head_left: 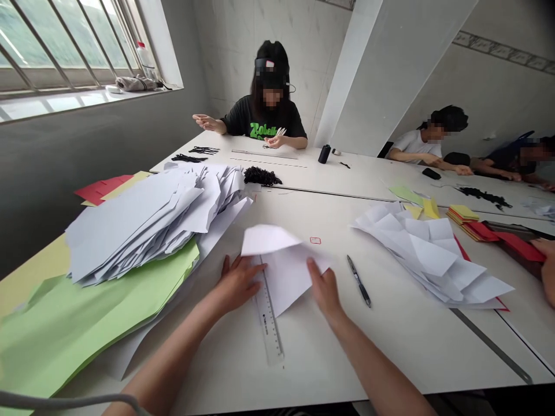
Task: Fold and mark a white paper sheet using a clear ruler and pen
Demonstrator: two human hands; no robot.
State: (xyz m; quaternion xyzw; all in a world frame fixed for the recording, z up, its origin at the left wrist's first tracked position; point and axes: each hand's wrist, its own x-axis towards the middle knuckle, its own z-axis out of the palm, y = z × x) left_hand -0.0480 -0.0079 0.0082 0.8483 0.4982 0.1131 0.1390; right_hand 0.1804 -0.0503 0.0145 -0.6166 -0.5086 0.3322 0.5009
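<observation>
A white sheet of paper [284, 280] lies in front of me, its far part folded up and over. Across its left side runs a clear plastic ruler [269, 329], sticking out toward me past the paper. My left hand [237, 283] rests with spread fingers at the ruler's edge and the paper's left side. The right edge of the sheet is pinched by my right hand [325, 286], thumb on top; its other fingers are partly hidden. To the right of that hand lies a black pen [358, 280], touched by neither hand.
Left are a tall pile of white sheets [134, 225] and green paper [108, 312]. Folded white papers [429, 254] and a metal ruler [492, 345] lie right. Across the table a person [277, 110] works near black cord bundles [261, 176]; other people sit at the right.
</observation>
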